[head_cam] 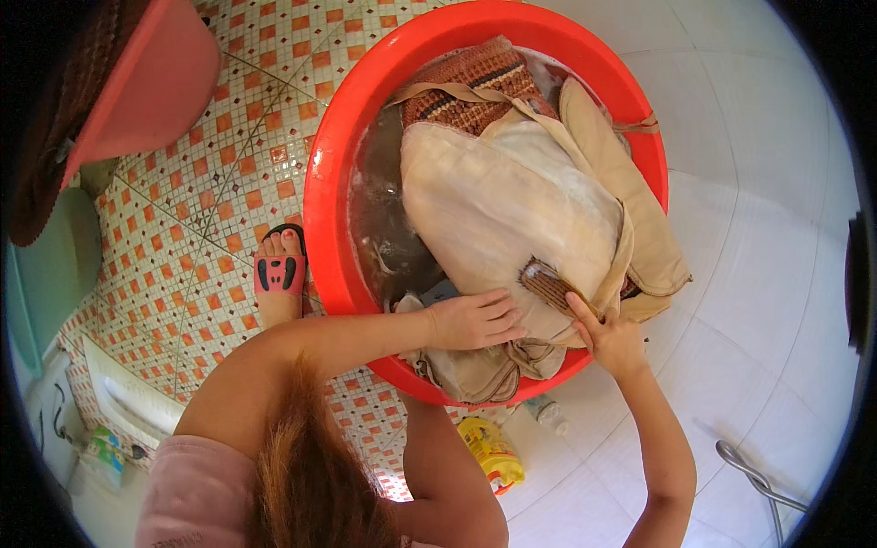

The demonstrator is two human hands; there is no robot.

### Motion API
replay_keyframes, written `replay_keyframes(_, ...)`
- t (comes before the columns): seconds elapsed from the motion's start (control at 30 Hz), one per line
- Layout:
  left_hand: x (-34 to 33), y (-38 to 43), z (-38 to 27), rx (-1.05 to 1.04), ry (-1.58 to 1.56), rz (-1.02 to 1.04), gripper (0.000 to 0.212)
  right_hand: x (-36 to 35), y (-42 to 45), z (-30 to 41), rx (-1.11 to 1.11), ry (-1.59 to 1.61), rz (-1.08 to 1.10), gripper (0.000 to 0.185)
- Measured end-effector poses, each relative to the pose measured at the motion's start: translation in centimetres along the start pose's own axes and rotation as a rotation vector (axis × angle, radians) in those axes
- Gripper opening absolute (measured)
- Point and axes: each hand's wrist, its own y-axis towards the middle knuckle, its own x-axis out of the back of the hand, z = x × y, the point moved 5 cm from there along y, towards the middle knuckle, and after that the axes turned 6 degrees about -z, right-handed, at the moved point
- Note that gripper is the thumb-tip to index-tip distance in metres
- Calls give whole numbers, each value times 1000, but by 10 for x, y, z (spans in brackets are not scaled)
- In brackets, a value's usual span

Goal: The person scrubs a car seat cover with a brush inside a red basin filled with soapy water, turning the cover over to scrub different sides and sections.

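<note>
A wet beige and white fabric item (507,198) with straps and a patterned woven part (473,103) lies in a large red plastic tub (336,171) of murky water (384,205). My left hand (476,320) rests on the lower left of the pale cloth, palm down, with its fingers slightly apart. My right hand (606,335) grips the near end of a brown scrubbing brush (553,284), index finger stretched along it; the brush lies against the cloth. A beige padded flap (623,192) hangs over the tub's right rim. More wet beige fabric (473,373) drapes over the near rim.
At the upper left, a pink basin (157,89) holds a dark brown textile (62,116); a green basin (62,260) is below it. A yellow detergent bag (490,452) and a clear plastic bottle (548,414) lie beside the tub. A metal hose (760,479) hangs at the lower right.
</note>
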Motion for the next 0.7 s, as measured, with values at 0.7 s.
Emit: replay_keyframes(0.7, 0, -7, -3, 52, 31, 39, 44, -21, 4, 27, -35, -21, 151, 49)
